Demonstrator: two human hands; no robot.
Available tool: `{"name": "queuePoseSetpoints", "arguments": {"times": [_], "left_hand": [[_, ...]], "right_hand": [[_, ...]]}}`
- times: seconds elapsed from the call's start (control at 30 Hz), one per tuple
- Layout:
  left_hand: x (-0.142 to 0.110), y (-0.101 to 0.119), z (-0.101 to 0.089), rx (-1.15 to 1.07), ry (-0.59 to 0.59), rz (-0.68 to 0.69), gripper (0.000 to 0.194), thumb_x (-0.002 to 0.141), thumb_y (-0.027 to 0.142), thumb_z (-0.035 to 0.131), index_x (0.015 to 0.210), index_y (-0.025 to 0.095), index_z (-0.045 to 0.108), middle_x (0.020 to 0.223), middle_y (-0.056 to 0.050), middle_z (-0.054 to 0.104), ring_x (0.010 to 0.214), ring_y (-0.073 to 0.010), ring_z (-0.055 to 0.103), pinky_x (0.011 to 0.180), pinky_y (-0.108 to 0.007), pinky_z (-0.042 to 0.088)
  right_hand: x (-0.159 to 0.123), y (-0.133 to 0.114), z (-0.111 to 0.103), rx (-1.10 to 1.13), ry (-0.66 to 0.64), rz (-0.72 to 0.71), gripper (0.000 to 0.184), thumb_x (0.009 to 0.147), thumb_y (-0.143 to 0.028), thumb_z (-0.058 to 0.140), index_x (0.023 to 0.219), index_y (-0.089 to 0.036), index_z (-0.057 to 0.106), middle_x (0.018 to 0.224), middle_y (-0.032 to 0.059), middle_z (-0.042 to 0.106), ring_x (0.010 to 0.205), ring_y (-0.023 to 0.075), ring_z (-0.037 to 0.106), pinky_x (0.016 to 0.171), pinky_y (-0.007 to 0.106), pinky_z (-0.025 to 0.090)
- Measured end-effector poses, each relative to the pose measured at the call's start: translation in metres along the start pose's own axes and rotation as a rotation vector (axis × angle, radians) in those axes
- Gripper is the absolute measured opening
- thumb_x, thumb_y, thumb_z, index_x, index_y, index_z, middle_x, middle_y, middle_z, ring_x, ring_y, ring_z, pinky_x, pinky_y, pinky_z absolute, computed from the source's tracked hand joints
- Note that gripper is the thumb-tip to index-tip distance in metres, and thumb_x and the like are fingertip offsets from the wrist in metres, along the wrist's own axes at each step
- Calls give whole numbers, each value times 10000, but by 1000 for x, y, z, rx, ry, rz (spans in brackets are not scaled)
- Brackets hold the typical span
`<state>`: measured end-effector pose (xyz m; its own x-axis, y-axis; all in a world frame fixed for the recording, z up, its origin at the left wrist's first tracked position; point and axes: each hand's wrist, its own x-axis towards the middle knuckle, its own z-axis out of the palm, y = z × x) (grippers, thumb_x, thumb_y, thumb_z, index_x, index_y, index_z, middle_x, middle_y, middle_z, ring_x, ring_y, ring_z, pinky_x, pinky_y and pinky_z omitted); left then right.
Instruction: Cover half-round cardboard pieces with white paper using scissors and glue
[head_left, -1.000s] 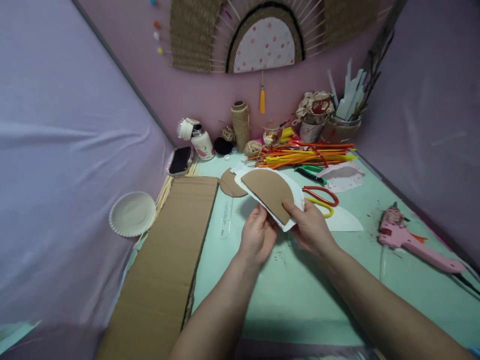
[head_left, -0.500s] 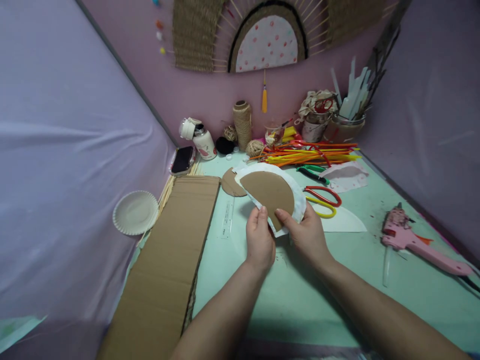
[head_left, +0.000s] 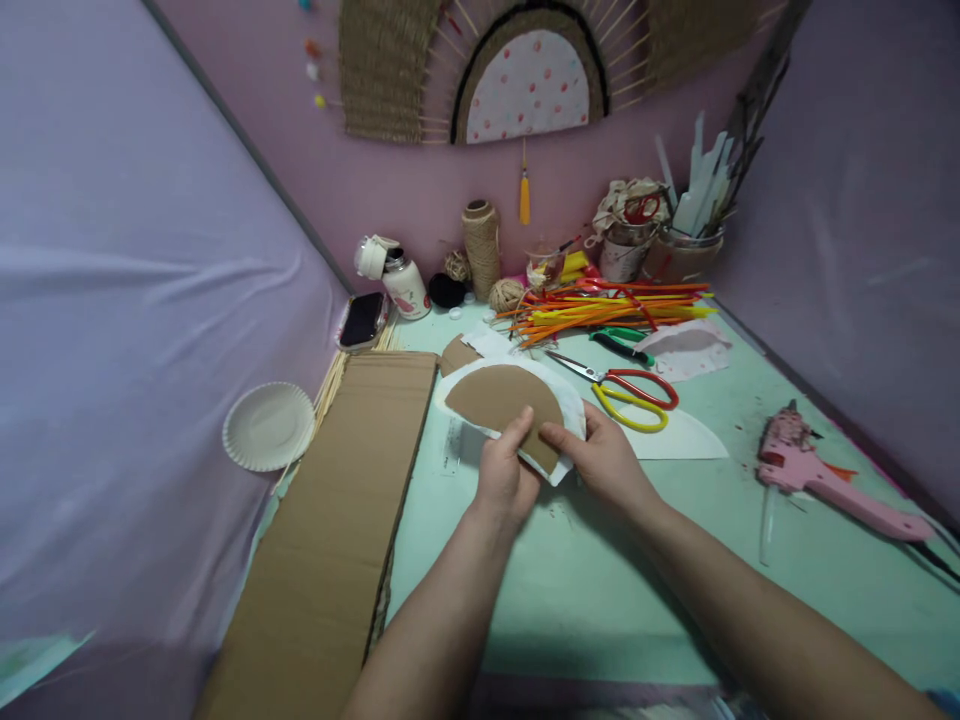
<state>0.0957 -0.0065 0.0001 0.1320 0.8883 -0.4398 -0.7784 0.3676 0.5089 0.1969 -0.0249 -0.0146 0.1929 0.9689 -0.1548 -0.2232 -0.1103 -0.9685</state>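
Above the mint-green table (head_left: 600, 610), both hands hold a brown cardboard half-circle (head_left: 499, 395) laid against a larger piece of white fabric or paper (head_left: 571, 405), whose rim shows around the curve. My left hand (head_left: 510, 470) grips the straight lower edge, thumb on the cardboard. At the right-hand corner, my right hand (head_left: 600, 450) pinches both layers, its thumb also on the cardboard; its other fingers are partly hidden behind. Just beyond the right hand lie scissors (head_left: 630, 390) with one red and one yellow handle, partly over a white cut piece (head_left: 686, 440).
A long cardboard sheet (head_left: 330, 520) lies left, beside a white paper plate (head_left: 268, 426). The pink glue gun (head_left: 817, 475) rests at right. Orange and yellow strips (head_left: 615, 312), green-handled pliers (head_left: 622, 345), a twine spool (head_left: 481, 250) and an open bottle (head_left: 405, 285) stand or lie along the back.
The cardboard and white piece have moved down and left and turned flatter, uncovering the scissors' blades. My left thumb has come onto the cardboard's face.
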Motion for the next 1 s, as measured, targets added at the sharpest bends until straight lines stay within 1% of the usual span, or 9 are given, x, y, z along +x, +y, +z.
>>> {"name": "queuePoseSetpoints", "arguments": {"times": [0.07,0.17,0.3,0.43,0.53,0.67,0.8,0.9,1.0], "left_hand": [[1,2,0,4,-5,15,273,762,161,734,1033,150,700,1015,-64,754,936,-181,706,984,-334,504],[2,4,1,-11,-10,5,212,806,187,696,1014,147,704,981,-61,760,905,-181,712,998,-362,507],[3,7,2,-12,-6,-27,194,840,175,651,1024,157,708,982,-57,763,935,-185,712,1001,-368,507],[5,11,1,-38,-40,23,242,881,235,629,1106,174,692,1094,-79,746,1012,-192,697,993,-370,509],[6,14,-1,-58,-82,54,265,898,241,607,1141,165,679,1099,-87,744,996,-190,701,978,-366,516],[6,16,-1,-59,-81,69,283,910,221,586,1176,167,666,1097,-82,747,972,-181,708,963,-354,524],[7,18,-1,-75,-71,49,297,945,252,537,1202,163,657,1079,-91,752,928,-174,716,939,-344,538],[7,16,0,-92,-47,45,316,946,251,537,1233,171,641,1119,-93,742,985,-186,708,958,-357,535],[4,8,1,-104,-43,31,315,941,234,548,1237,182,641,1175,-86,725,1072,-188,683,1007,-351,513]], "right_hand": [[1,1,-2,-33,64,-37,336,740,-492,730,906,-207,663,765,-2,687,655,171,595,616,291,486],[5,0,-7,-134,184,-85,313,805,-527,648,769,-215,640,602,-38,543,542,138,465,520,263,391],[10,-2,-10,-129,259,-115,315,785,-536,657,770,-225,617,621,-42,524,554,135,443,513,255,371],[13,-2,-9,62,128,-11,382,740,-601,679,810,-235,593,678,-31,589,606,156,543,539,263,450],[11,1,-8,28,9,12,367,694,-544,755,781,-209,632,643,-27,601,569,141,541,547,264,448],[9,-1,-8,109,14,-22,306,717,-487,758,780,-201,670,678,-14,624,594,137,548,577,270,478],[11,-5,-7,343,23,110,323,720,-512,713,781,-197,671,675,-2,623,586,136,554,563,272,498],[10,-4,-1,347,32,174,295,687,-466,748,768,-201,647,617,-21,609,529,120,518,512,248,453],[6,2,7,316,45,160,300,692,-458,741,838,-210,658,623,-20,646,533,139,528,493,256,420]]}}
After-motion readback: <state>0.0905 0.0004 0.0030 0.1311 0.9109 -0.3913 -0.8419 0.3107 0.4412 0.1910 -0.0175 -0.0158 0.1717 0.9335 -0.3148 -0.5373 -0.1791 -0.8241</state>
